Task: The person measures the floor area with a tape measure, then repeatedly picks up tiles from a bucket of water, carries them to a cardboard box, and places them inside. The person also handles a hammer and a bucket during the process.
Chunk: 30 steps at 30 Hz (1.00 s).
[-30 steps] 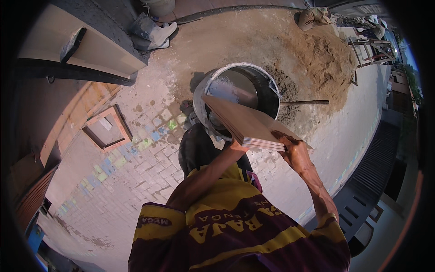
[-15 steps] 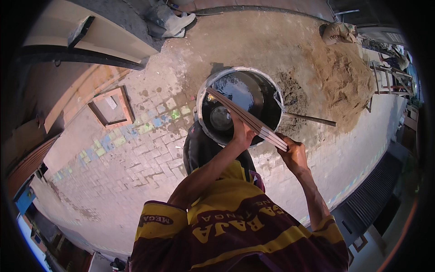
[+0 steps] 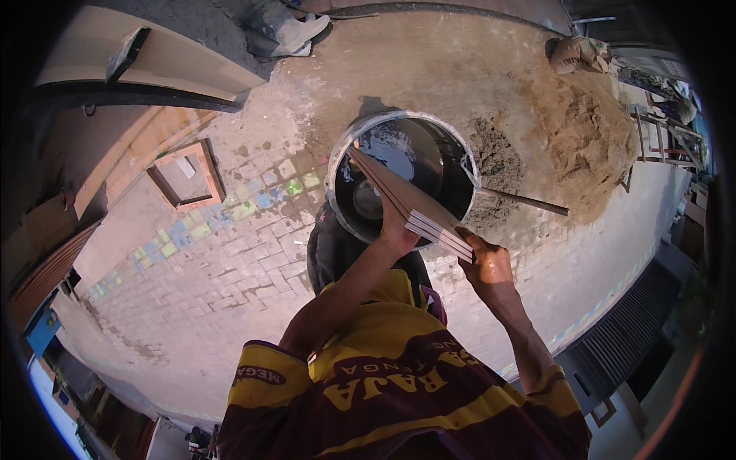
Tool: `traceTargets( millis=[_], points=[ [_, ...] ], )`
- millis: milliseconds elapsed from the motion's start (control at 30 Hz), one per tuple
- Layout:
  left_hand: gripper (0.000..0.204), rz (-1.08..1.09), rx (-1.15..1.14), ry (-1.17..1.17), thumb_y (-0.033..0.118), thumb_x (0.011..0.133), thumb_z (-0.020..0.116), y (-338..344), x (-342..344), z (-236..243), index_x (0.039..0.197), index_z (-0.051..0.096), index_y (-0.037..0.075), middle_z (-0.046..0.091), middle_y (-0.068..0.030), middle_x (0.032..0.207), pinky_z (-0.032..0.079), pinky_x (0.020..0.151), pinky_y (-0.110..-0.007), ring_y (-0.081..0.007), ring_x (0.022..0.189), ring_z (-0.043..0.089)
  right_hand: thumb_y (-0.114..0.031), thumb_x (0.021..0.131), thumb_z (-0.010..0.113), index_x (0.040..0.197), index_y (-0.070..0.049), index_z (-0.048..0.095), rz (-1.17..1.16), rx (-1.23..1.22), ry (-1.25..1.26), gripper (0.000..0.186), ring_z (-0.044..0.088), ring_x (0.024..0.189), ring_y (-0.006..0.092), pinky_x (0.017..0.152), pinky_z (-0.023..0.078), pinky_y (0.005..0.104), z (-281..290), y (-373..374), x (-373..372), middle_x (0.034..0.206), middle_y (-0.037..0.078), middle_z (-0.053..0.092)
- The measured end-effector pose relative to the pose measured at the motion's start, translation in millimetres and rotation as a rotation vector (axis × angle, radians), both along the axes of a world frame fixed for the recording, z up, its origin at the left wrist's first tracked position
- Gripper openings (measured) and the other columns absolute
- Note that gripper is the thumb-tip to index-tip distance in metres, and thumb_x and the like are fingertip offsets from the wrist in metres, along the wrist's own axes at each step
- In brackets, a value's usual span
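A small stack of thin, flat, brown tiles point(image 3: 418, 201) with pale edges is held at a slant over a round dark bucket point(image 3: 334, 176) of water. My left hand point(image 3: 397, 232) is closed on the stack's lower left side. Around its near right corner, the fingers of my right hand point(image 3: 489, 264) are wrapped, and the skin there looks wet. The far end of the stack reaches over the bucket's left part, near the rim. Light glints off the water point(image 3: 392, 147), and a pale round shape shows below the tiles inside the bucket.
Right of the bucket lie a patch of wet mortar point(image 3: 494, 157), a long handle point(image 3: 529, 201) and a sand heap point(image 3: 586, 130) with a sack point(image 3: 576, 55) behind it. A square wooden frame point(image 3: 215, 172) rests on the paving at left. Dark ridged panels point(image 3: 629, 330) lie at lower right.
The tile stack has turned, so more of its broad upper face and its pale near edges show. Both hands have shifted slightly left with it.
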State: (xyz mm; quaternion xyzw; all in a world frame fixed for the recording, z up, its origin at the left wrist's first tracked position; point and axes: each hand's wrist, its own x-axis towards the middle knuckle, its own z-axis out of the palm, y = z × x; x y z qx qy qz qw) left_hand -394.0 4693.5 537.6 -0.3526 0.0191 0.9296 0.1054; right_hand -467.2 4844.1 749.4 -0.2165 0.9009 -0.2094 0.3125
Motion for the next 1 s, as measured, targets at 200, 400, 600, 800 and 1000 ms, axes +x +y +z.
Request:
traceTargets(
  millis=[200, 400, 600, 800, 1000],
  points=[
    [0.102, -0.169, -0.01, -0.017, 0.091, 0.089, 0.016, -27.3, -52.3, -15.8, 0.14, 0.052, 0.009, 0.063, -0.0155, 0.121, 0.05, 0.102, -0.057, -0.0342, 0.116, 0.061, -0.004, 0.077, 0.077, 0.129, -0.006, 0.063, 0.058, 0.024, 0.093, 0.054, 0.071, 0.087, 0.0427, 0.076, 0.059, 0.0479, -50.8, -19.1, -22.4, 0.099, 0.022, 0.073],
    [0.087, -0.23, -0.179, -0.158, 0.076, 0.099, 0.023, -41.9, -47.8, -102.3, 0.146, 0.046, 0.006, 0.06, -0.0171, 0.127, 0.048, 0.106, -0.057, -0.0359, 0.123, 0.059, -0.002, 0.076, 0.073, 0.103, -0.003, 0.068, 0.064, -0.071, 0.099, 0.028, 0.07, 0.083, 0.0436, 0.07, 0.055, 0.051, -120.7, -58.7, -55.3, 0.082, 0.025, 0.069],
    [0.041, -0.15, -1.849, -0.208, 0.011, 0.093, 0.062, -78.6, -19.9, -50.1, 0.132, 0.056, 0.003, 0.063, -0.0181, 0.121, 0.047, 0.096, -0.045, -0.0346, 0.113, 0.058, -0.012, 0.08, 0.074, 0.105, -0.006, 0.07, 0.076, 0.081, 0.167, 0.025, 0.07, 0.082, 0.044, 0.073, 0.057, 0.0514, -237.5, -28.9, -71.2, 0.081, 0.023, 0.07],
    [0.045, -0.342, -2.278, -0.45, 0.036, 0.098, 0.067, -149.9, -12.9, -107.5, 0.127, 0.061, 0.003, 0.065, -0.0184, 0.12, 0.043, 0.099, -0.048, -0.0394, 0.116, 0.058, -0.012, 0.081, 0.074, 0.107, -0.004, 0.07, 0.161, 0.068, 0.189, 0.028, 0.07, 0.087, 0.0413, 0.079, 0.058, 0.0506, -326.1, -52.7, -69.7, 0.088, 0.021, 0.071],
    [0.035, -0.348, -2.262, -0.299, 0.036, 0.097, 0.068, -147.7, -12.9, -141.2, 0.114, 0.067, 0.005, 0.07, -0.0157, 0.095, 0.048, 0.089, -0.048, -0.0376, 0.093, 0.065, -0.008, 0.08, 0.073, 0.097, -0.001, 0.07, 0.165, 0.142, 0.122, 0.019, 0.071, 0.088, 0.044, 0.08, 0.059, 0.0511, -394.7, -57.9, -80.2, 0.09, 0.024, 0.07]
  ],
)
